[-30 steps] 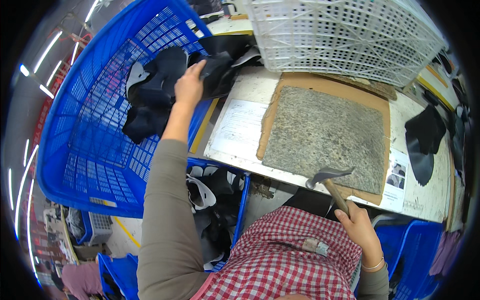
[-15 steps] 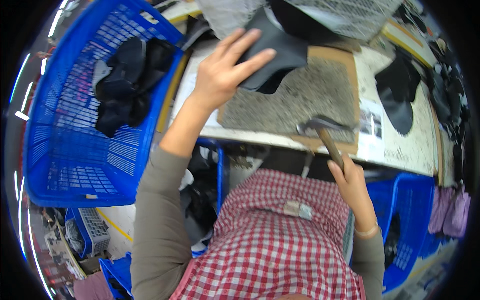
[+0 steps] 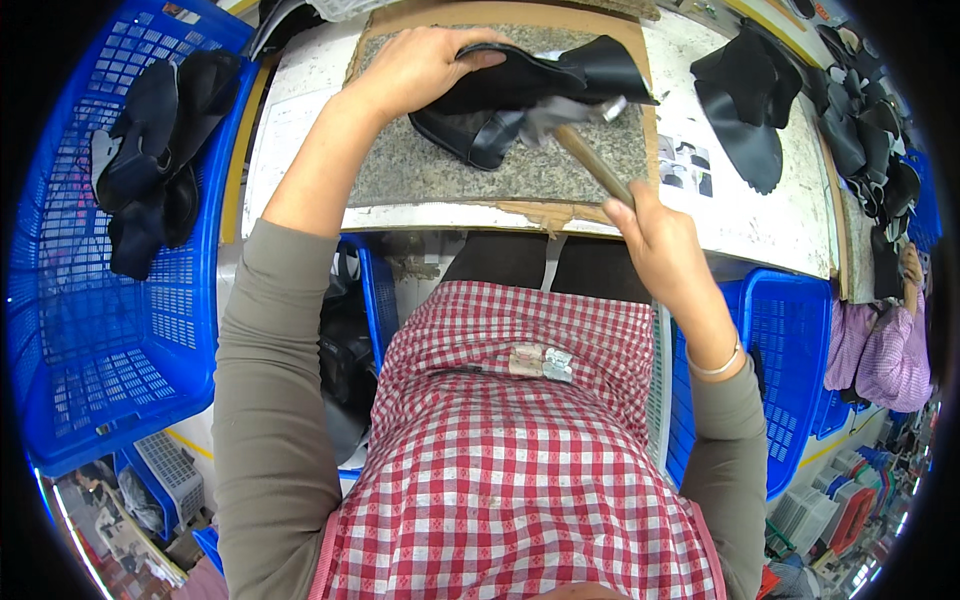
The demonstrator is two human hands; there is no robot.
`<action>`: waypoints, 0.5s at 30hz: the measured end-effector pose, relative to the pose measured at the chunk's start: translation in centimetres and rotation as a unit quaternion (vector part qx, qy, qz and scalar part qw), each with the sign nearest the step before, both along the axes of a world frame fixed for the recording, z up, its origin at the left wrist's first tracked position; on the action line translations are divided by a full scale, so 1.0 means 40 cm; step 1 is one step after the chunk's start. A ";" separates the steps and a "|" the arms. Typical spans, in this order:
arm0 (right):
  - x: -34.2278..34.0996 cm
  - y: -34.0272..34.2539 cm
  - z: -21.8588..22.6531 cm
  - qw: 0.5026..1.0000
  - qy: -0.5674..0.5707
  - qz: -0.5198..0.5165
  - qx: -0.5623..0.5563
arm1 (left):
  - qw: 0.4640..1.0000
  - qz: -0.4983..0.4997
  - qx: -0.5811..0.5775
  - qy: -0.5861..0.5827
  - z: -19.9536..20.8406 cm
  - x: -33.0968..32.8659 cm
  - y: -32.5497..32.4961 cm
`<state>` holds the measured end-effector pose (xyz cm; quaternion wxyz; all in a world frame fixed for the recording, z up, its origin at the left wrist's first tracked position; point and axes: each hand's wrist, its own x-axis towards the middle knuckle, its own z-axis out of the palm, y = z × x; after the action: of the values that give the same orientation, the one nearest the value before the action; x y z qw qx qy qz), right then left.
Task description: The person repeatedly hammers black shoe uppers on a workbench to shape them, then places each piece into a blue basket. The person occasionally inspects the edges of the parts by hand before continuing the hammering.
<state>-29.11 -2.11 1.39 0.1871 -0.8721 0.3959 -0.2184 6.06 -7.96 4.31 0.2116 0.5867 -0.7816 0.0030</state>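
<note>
A black leather shoe upper (image 3: 535, 80) lies on the worn grey board (image 3: 400, 175) at the table's far middle. My left hand (image 3: 415, 72) is closed on its left end, thumb over the edge and the other fingers partly hidden behind the leather. With my right hand (image 3: 668, 245) I grip a hammer (image 3: 597, 168) by its wooden handle. The hammer's metal head is blurred and overlaps the front of the upper; whether it touches the leather I cannot tell.
More black uppers (image 3: 745, 100) lie on the white worktable (image 3: 300, 140) at right. To the left stands a large blue basket (image 3: 105, 400) with black pieces inside. Another blue basket (image 3: 785, 390) sits below the table's right side. A person in a pink checked sleeve (image 3: 895, 355) is at far right.
The upper has come down onto the board in my left hand and now shows its folded, open side. My right hand has raised the hammer from the board's near right to the upper.
</note>
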 end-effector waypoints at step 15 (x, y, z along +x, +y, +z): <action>0.189 -0.112 0.061 0.991 0.112 0.067 -0.032 | 0.958 -0.004 0.104 0.268 0.010 0.017 0.030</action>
<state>-21.56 -6.60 3.83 0.1277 -0.9210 0.3483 -0.1190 6.74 -6.75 4.71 0.3506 0.5817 -0.6948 -0.2367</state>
